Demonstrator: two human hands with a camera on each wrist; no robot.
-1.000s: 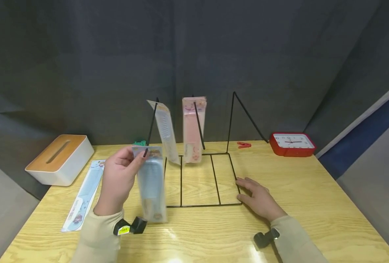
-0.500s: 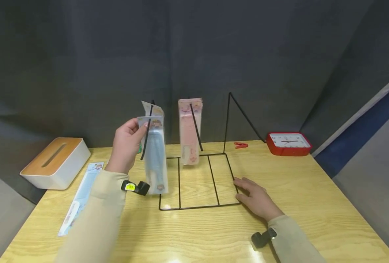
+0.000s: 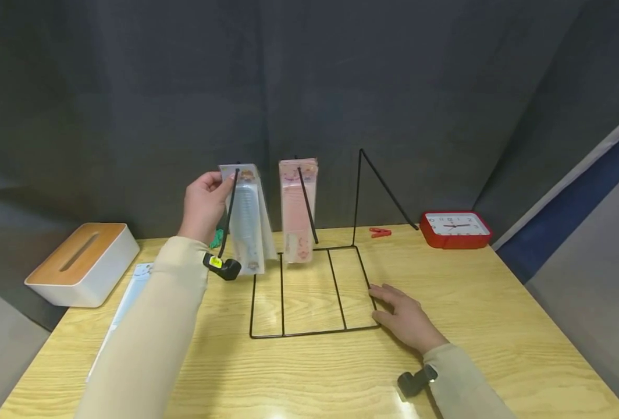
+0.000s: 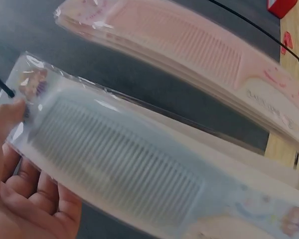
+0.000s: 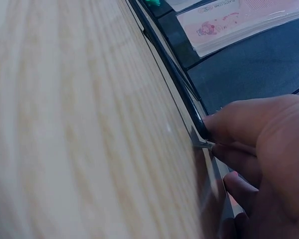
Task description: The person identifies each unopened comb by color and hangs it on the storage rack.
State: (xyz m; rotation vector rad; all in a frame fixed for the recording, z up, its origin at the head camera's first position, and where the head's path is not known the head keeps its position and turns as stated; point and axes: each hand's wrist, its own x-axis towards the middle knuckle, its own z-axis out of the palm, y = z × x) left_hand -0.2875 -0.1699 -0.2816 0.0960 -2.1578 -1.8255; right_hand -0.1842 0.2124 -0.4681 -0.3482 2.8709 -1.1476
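My left hand (image 3: 202,203) pinches the top of a packaged blue comb (image 3: 246,218) and holds it up at the tip of the left hook of a black wire rack (image 3: 309,291). The left wrist view shows the blue comb (image 4: 124,164) in its clear sleeve against my fingers (image 4: 20,189), with the pink combs (image 4: 199,55) behind it. A stack of packaged pink combs (image 3: 297,209) hangs on the middle hook. The right hook (image 3: 377,180) is bare. My right hand (image 3: 404,317) lies flat on the table, its fingers (image 5: 249,129) against the rack's base wire (image 5: 174,79).
Another packaged blue comb (image 3: 126,297) lies on the wooden table (image 3: 498,326), partly hidden by my left sleeve. A white tissue box with a wooden lid (image 3: 79,262) sits at the left. A red clock (image 3: 455,228) and a red clip (image 3: 379,232) are at the back right.
My left hand has lifted the blue comb from low over the table up to the tip of the left hook. The right hand has stayed at the rack's base.
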